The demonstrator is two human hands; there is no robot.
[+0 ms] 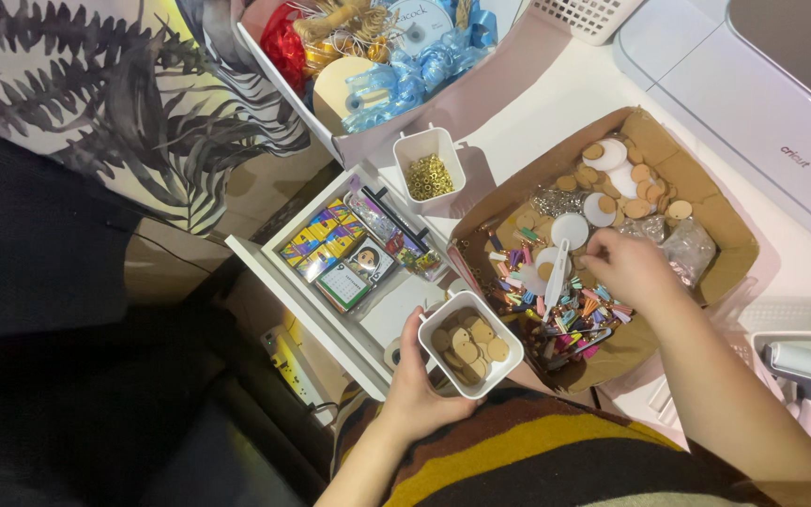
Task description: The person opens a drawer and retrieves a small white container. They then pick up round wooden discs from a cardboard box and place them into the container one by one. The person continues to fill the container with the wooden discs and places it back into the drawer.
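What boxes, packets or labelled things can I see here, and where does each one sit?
Colourful packets: open white drawer, yellow, purple and green rectangles.
Picture card: drawer, in front of the packets, green-edged.
Disc: pink box at top, round, white.
Machine: top right, white with a small logo.

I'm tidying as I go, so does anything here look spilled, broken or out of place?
Nothing looks spilled or broken. The left hand holds the white cup of wooden discs level, and the right hand reaches into the cardboard box, where the loose bits lie jumbled but contained.
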